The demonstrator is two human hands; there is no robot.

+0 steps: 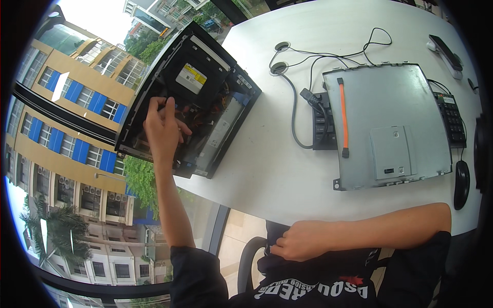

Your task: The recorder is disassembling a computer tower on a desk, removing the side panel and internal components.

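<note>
An opened black desktop computer case [245, 110] stands at the table's left side, its inside facing me. My left hand [165, 126] reaches into it, thumb and index finger pinched beside the black drive bay; what they hold, if anything, is too small to make out. Just above the fingers sits a black drive [187, 79] with a white and yellow label. Loose cables [197, 120] run below it, next to a silver metal box [221, 131]. My right hand [303, 240] is curled closed near my lap, apart from the table's things.
A grey metal side panel [359, 108] lies on the white table [262, 149], with an orange data cable [343, 118] on it. Partly under it are a power strip [322, 133] and a keyboard [451, 115]. A mouse [461, 185] and a phone [444, 51] lie right.
</note>
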